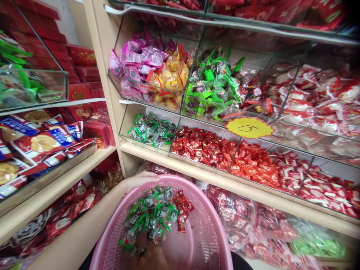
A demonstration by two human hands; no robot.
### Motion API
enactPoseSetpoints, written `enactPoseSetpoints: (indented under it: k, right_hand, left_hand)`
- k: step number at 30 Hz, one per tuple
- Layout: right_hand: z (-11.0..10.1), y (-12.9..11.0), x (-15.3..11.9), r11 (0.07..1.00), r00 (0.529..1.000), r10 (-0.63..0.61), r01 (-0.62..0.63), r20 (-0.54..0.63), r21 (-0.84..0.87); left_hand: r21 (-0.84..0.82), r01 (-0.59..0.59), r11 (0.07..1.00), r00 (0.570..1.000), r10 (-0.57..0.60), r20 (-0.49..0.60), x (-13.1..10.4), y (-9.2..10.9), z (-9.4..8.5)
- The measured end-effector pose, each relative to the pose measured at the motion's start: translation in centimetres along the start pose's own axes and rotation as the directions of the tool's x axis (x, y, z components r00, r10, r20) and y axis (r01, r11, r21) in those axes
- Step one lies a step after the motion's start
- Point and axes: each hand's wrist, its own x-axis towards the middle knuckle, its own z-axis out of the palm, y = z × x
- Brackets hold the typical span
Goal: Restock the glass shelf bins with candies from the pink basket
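Observation:
A pink plastic basket point(219, 225) with mesh walls is held low in front of me, below the shelf edge. My left hand point(142, 180) reaches over its far rim and grips it, fingers partly hidden. Inside lies a pile of small candies point(154, 212) in clear and green wrappers. Several red-wrapped candies point(184, 210) sit beside that pile on the right. My right hand point(153, 257) is down in the basket at the near edge of the green-wrapped pile. It is blurred, and its fingers cannot be made out.
A glass-fronted shelf ahead holds green-wrapped candies point(153, 129), red candies point(199, 148) and orange-red candies point(255, 163). Above are larger wrapped sweets point(171, 75) and a yellow price tag point(249, 127). Packaged snacks point(45, 142) fill the left shelf. Bagged goods point(239, 213) lie underneath.

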Motion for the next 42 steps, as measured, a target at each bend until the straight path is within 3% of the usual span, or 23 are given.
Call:
enactPoseSetpoints:
  k: [2,4,5,6,8,11,15,18,24,31,42]
  right_hand:
    - [-1.7,0.1,-0.1,0.996,0.985,0.071,-0.060,0.155,-0.071]
    - [-4.4,0.5,-0.4,0.991,0.918,0.100,-0.056,0.383,-0.125]
    - [-6.1,0.8,-0.6,0.999,0.923,0.032,-0.014,0.383,-0.049]
    - [-7.7,1.2,-0.8,1.000,0.959,0.000,-0.008,0.284,0.029]
    - [-10.4,2.1,-1.2,0.993,0.997,0.049,-0.056,0.060,0.106]
    - [-12.4,3.4,-1.4,0.971,0.955,0.184,-0.141,-0.232,0.193]
    - [-11.9,4.7,-0.8,0.967,0.874,0.241,-0.176,-0.422,0.186]
    - [-11.1,5.2,-0.4,0.973,0.847,0.232,-0.203,-0.478,0.113]
    - [-10.3,5.7,0.2,0.969,0.838,0.209,-0.247,-0.504,-0.010]
    - [-9.7,5.7,0.4,0.940,0.806,0.274,-0.339,-0.525,-0.030]
    - [-10.5,5.4,-0.3,0.948,0.834,0.261,-0.318,-0.486,-0.035]
  left_hand:
    - [0.003,-0.009,1.000,1.000,0.009,0.005,0.0,-0.1,0.0]
    - [-0.001,-0.011,1.000,1.000,0.011,0.011,0.1,-0.2,0.0]
    - [-0.001,-0.010,1.000,1.000,0.010,0.015,0.1,-0.2,0.0]
    - [0.000,-0.009,1.000,1.000,0.009,0.022,0.1,-0.3,0.0]
    - [0.002,-0.011,1.000,0.999,0.011,0.038,0.1,-0.3,0.0]
    - [-0.015,-0.031,0.999,0.997,0.032,0.069,0.1,-0.3,0.1]
    - [-0.015,-0.064,0.998,0.994,0.065,0.084,0.1,-0.3,0.1]
    - [0.005,-0.068,0.998,0.995,0.068,0.068,0.2,-0.4,0.0]
    - [-0.017,-0.046,0.999,0.996,0.047,0.077,0.7,-0.8,-0.4]
    - [0.000,-0.053,0.999,0.997,0.053,0.054,0.9,-1.2,-0.9]
    - [0.019,-0.054,0.998,0.997,0.053,0.061,0.2,-0.3,-0.2]
